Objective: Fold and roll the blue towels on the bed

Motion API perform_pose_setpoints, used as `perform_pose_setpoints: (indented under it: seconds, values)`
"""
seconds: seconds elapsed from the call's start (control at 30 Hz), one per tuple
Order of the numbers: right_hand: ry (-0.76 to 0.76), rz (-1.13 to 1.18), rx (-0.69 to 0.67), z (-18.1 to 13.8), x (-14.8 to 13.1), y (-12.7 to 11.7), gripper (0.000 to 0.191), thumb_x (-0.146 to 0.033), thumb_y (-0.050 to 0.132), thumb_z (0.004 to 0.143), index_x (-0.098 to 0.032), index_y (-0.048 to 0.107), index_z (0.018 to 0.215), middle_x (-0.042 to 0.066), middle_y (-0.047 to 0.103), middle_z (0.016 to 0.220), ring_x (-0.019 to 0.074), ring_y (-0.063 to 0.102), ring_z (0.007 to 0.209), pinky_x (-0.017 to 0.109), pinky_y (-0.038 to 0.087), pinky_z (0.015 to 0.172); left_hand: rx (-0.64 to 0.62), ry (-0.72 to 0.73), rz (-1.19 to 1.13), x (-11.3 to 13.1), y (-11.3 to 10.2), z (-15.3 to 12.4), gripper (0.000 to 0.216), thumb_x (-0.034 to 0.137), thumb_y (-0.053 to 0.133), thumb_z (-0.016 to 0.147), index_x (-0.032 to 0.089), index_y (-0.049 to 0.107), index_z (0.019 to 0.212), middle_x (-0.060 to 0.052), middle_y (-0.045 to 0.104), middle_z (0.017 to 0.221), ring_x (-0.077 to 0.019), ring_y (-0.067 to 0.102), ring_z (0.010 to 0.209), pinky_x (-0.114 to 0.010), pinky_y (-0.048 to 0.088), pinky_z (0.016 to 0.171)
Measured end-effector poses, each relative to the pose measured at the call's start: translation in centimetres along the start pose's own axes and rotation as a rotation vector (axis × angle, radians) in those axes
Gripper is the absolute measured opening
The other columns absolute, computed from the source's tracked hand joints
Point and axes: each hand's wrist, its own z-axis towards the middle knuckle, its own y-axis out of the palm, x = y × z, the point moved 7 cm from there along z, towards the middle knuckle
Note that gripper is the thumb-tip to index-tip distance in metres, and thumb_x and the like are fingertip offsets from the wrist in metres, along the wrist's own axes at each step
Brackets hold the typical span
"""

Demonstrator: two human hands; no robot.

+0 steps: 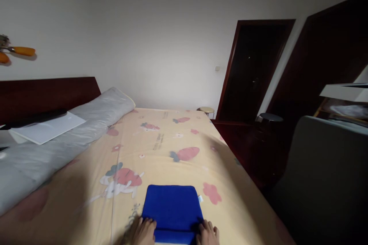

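A folded blue towel [172, 208] lies flat on the yellow bed sheet [161, 149], near the bed's front edge. My left hand [143, 231] rests at the towel's lower left corner, its fingers curled over the near fold. My right hand [207, 232] sits at the lower right corner with its fingers pressed on the towel's edge. A small white tag [200, 198] sticks out at the towel's right side. Both wrists are cut off by the bottom of the picture.
A long grey pillow [57, 145] runs along the dark wooden headboard [43, 93] on the left, with a white laptop-like slab [47, 128] on it. A grey chair back [324, 176] stands right of the bed. Dark doors [253, 69] and a small stool [206, 110] lie beyond.
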Motion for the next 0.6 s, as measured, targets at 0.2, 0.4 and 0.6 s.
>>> perform_pose_setpoints:
  seconds: [0.2, 0.4, 0.6]
  values:
    - [-0.157, 0.2, 0.19, -1.2, -8.2, 2.3, 0.041, -0.011, 0.047, 0.065, -0.032, 0.065, 0.095, -0.002, 0.074, 0.087, 0.0202, 0.065, 0.079, 0.036, 0.042, 0.08, 0.171, 0.299, 0.037, 4.5, 3.7, 1.0, 0.073, 0.001, 0.043, 0.067, 0.026, 0.053, 0.135, -0.004, 0.062, 0.137, -0.0203, 0.058, 0.124, -0.032, 0.047, 0.104]
    - [-0.402, 0.085, 0.178, -1.3, -8.6, 2.0, 0.035, -0.034, 0.048, 0.089, -0.029, 0.063, 0.12, -0.005, 0.075, 0.112, 0.016, 0.07, 0.096, 0.03, 0.046, 0.083, 0.623, 0.526, 0.181, 2.9, 2.7, -1.0, 0.061, 0.013, 0.045, 0.086, 0.025, 0.039, 0.145, 0.001, 0.061, 0.137, -0.0121, 0.061, 0.116, -0.022, 0.051, 0.093]
    - [-0.195, -0.033, 0.074, -1.2, -0.1, 0.4, 0.037, -0.042, 0.045, 0.092, -0.033, 0.063, 0.124, 0.0, 0.069, 0.124, 0.022, 0.068, 0.106, 0.035, 0.048, 0.079, 0.784, 0.453, 0.355, -3.3, -0.3, -3.1, 0.046, 0.03, 0.046, 0.093, 0.028, 0.048, 0.139, 0.003, 0.065, 0.132, -0.0106, 0.06, 0.115, -0.022, 0.048, 0.091]
